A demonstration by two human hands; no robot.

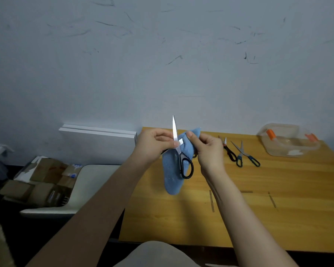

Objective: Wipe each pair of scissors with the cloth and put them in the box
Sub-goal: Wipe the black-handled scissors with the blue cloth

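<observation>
Black-handled scissors (183, 160) point blade-up above the left end of the wooden table (258, 209). My left hand (152, 145) pinches them at the blade near the pivot. A blue cloth (172, 174) hangs behind the scissors, and my right hand (206, 149) grips its upper part against the blade. On the table to the right lie red-and-black scissors (228, 150) and teal-handled scissors (245, 156). A clear plastic box (289, 141) with orange clips stands at the far right of the table.
A scuffed grey wall rises behind the table. White boards (98, 139) lean against it on the left. Lower left there is a pale chair seat (89, 187) and a pile of cardboard boxes (41, 180). The table's left edge runs just below my left hand.
</observation>
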